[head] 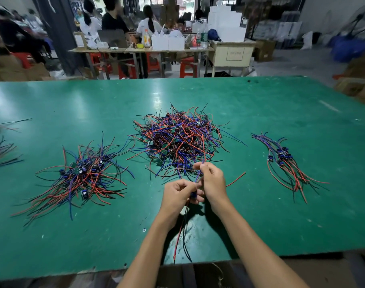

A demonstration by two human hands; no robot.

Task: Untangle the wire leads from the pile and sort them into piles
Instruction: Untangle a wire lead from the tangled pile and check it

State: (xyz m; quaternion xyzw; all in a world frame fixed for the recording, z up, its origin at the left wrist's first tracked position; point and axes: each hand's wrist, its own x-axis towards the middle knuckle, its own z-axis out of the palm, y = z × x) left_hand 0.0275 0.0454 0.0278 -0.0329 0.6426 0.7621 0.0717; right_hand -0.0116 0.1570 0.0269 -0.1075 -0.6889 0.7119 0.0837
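Note:
A big tangled pile point(179, 138) of red, blue and black wire leads with small green boards lies mid-table. A looser sorted pile point(82, 175) lies to its left and a small neat bundle point(285, 163) to its right. In front of the big pile my left hand point(177, 196) grips one wire lead point(193, 194) at its blue component, and the lead's red and black tails hang down toward the table's near edge. My right hand point(211, 179) pinches the blue wires of the same lead, which still run up into the pile.
The green table point(281, 113) stretches wide, with more wires point(1, 148) at its far left edge. A loose red wire point(235, 179) lies right of my hands. Beyond the table, people sit at a bench point(140, 49) with boxes, bottles and red stools.

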